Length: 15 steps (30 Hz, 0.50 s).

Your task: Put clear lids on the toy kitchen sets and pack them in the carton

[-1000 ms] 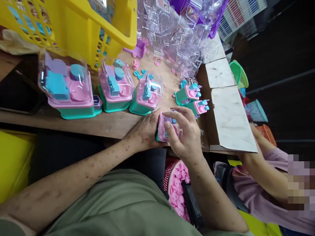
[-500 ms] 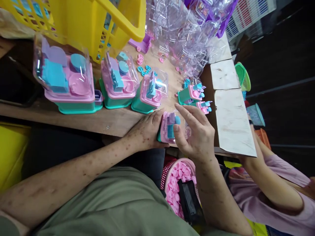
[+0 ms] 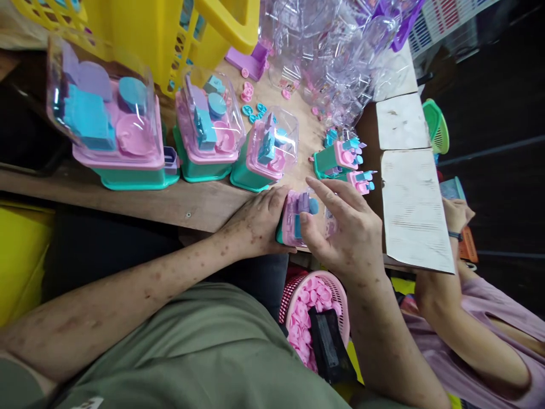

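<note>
My left hand [image 3: 259,224] is wrapped round a small toy kitchen set [image 3: 293,218] at the table's front edge. The set has a green base, a pink top and small purple and blue pieces. My right hand [image 3: 351,227] is at its right side, thumb on the near side and long straight fingers on the far side of the clear plastic cover [image 3: 331,222]. Much of that cover is hidden behind the hand. To the left stand three similar covered sets, the nearest one [image 3: 259,156] just behind my left hand.
Two uncovered sets [image 3: 336,159] stand at the right. Behind them is a heap of clear covers [image 3: 323,57], beside a yellow basket [image 3: 140,51]. Small pink and blue parts [image 3: 255,112] lie between. A pink basket [image 3: 340,284] of pink pieces is below the table. Another person's arm [image 3: 443,295] is at the right.
The view has shifted slightly, so the table things sit a little differently. My hands keep almost the same pose on the set. The other person's hand has moved up and right.
</note>
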Motion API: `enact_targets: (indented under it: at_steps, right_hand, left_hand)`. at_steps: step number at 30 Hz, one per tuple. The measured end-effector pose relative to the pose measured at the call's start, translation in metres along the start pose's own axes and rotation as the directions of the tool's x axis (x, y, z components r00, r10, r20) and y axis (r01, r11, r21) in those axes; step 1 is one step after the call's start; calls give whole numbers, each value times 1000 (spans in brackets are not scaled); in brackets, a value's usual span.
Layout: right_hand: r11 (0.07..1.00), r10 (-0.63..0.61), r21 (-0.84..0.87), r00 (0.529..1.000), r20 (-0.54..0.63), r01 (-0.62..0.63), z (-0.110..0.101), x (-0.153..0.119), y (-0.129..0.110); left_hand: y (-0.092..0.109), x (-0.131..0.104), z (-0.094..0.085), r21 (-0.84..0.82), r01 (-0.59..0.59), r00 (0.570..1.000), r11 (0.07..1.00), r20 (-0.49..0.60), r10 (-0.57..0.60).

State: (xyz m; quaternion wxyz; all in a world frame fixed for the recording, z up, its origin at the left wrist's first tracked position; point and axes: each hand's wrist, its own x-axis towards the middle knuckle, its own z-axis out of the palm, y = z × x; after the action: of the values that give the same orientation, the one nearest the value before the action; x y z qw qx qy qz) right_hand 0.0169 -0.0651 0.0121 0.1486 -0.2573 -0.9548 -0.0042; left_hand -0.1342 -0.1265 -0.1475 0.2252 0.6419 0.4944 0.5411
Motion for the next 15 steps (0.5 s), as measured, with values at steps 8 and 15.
enact_targets:
  at_steps: [8,15]
  right_hand:
    - [1000,20,8,999,28,-20,-3,3,1]
    - [1000,12,4,999,50,-12,-5,5,-1]
  left_hand:
    - [2,1,-1,-20,5,1000,1000,-9,-5]
    - [1,0,0,-12,4,1000,1000,2,-4]
